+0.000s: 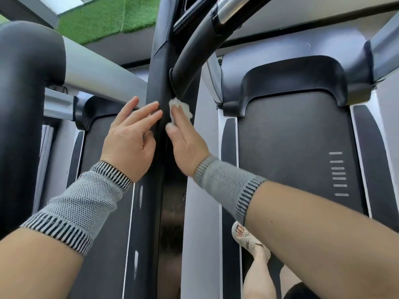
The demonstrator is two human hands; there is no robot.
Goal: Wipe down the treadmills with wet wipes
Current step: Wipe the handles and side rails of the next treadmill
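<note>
I see a strip of green artificial turf [112,17] at the top left, lit by daylight. A pale grey wall [302,20] runs across the top right.

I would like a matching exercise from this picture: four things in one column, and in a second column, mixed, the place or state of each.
Things:
1. wet wipe
2. left hand
3. artificial grass
4. sandalled foot

Places or states:
a. at the top left, beyond the machines
b. on the belt of the right treadmill
c. pressed against the black upright post by the right hand
d. resting on the post with straight fingers, holding nothing

Pairs: 1-c, 2-d, 3-a, 4-b
</note>
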